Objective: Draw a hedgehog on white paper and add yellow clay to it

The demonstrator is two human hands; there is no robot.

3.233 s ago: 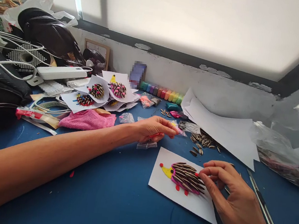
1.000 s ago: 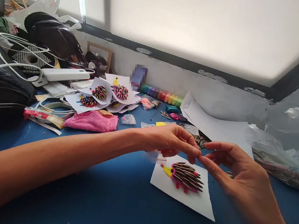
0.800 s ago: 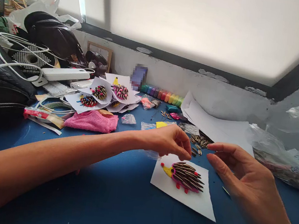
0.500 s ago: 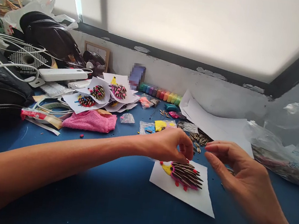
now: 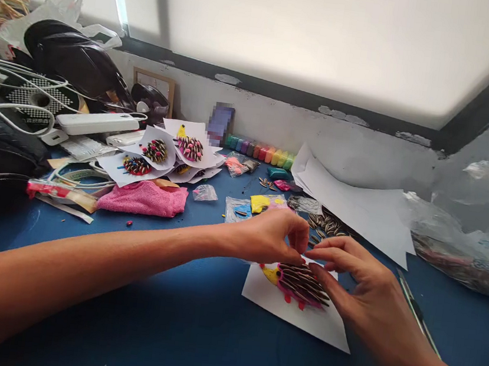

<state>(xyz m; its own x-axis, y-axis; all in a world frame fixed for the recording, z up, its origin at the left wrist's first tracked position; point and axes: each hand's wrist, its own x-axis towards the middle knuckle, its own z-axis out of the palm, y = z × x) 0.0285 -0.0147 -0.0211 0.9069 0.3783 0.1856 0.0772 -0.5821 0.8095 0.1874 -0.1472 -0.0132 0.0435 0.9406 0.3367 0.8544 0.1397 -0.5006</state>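
Observation:
A hedgehog picture [image 5: 303,285] lies on a white paper sheet [image 5: 282,312], with a yellow clay face, a pink clay body, red feet and striped sunflower seeds for spines. Over its upper edge, my left hand [image 5: 280,235] is closed in a pinch; a speck of red shows by the fingertips, but what they hold is too small to make out. My right hand [image 5: 361,280] comes in from the right, thumb and fingers apart, its fingertips close to the left ones. It hides part of the seed spines and the sheet's right side.
Loose sunflower seeds [image 5: 328,224] and clay packets [image 5: 262,203] lie behind my hands. A pen-like tool [image 5: 418,311] is right of my right hand. Finished hedgehog sheets [image 5: 137,164], a pink towel [image 5: 144,197], blank paper [image 5: 357,206] and a plastic bag [image 5: 465,234] surround the work.
My right hand has moved left and down to my left fingertips, uncovering the pen-like tool. My left hand stays pinched over the hedgehog. The view has shifted slightly.

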